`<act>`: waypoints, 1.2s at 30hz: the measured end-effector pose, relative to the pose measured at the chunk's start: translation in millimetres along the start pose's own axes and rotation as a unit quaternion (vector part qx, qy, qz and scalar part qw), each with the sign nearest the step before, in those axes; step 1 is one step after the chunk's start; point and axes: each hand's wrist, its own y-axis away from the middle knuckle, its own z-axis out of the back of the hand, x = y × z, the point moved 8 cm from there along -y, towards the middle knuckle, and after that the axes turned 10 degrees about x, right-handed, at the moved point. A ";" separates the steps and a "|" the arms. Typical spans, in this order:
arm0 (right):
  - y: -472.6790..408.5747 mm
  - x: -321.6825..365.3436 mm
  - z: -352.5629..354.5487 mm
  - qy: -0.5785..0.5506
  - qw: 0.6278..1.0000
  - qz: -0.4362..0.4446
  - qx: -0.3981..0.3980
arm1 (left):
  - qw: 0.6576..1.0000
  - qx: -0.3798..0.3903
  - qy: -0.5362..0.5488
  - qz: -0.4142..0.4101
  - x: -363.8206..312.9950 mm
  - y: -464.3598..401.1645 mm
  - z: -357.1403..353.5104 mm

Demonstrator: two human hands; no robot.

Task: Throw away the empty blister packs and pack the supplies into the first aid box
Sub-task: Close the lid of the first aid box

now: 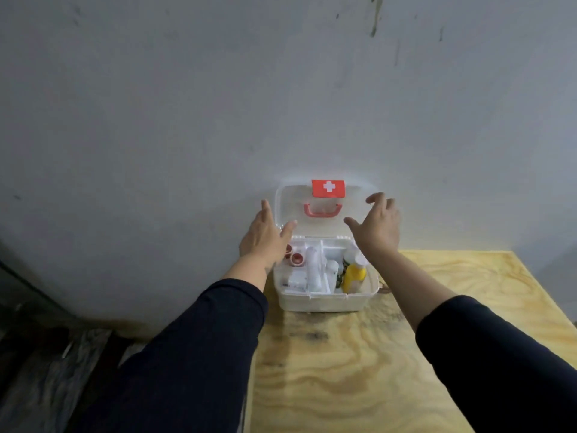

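Observation:
A white first aid box [321, 303] stands open on the wooden table, against the wall. Its clear lid [324, 207] is raised upright and carries a red handle and a red label with a white cross. Inside lie a yellow bottle [354, 278], a white tube [312, 270], red-rimmed tape rolls [295, 257] and small white packets. My left hand [265, 235] is spread at the lid's left edge, fingers apart. My right hand [377, 226] is spread at the lid's right side. Neither hand holds anything.
The plywood table [359, 370] runs from the box toward me and to the right. A grey wall [281, 89] rises directly behind the box. Left of the table lies a dark floor area [46, 354] lower down.

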 end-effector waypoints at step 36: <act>112.2 -84.6 -41.6 -0.053 0.987 0.090 0.119 | 0.997 -0.009 -0.053 -0.046 26.9 106.3 -89.0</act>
